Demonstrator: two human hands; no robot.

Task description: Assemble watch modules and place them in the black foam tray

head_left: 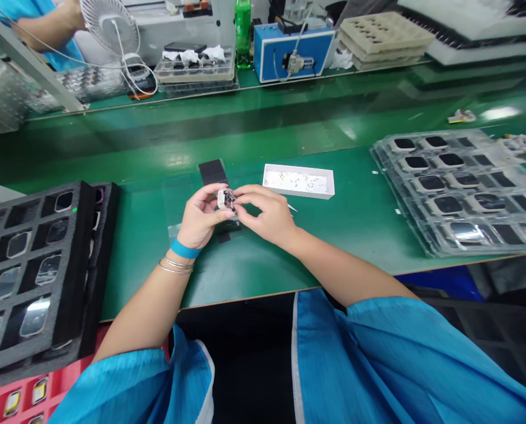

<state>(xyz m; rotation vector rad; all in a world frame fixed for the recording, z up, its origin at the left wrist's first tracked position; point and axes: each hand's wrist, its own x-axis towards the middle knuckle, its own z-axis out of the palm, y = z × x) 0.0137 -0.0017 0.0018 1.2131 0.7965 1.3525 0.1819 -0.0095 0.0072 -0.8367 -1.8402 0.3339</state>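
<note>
Left hand [200, 219]: I am pinching the small white casing [226, 199] between thumb and fingers, closed firmly on it
Right hand [263, 215]: I am pressing thumb and fingertips, narrowly closed, onto the casing's open face
Casing: I am holding it just above the green surface [355, 218], in front of the white tray [329, 182] and near the black strip [212, 171]
Step in hand: I am judging this to be fine fitting work on the casing's exposed inside
Next move: it is calling for a steady left pinch and a light, exact right touch
Flanks: a black foam tray [80, 247] is lying left, clear trays [380, 154] right
</note>
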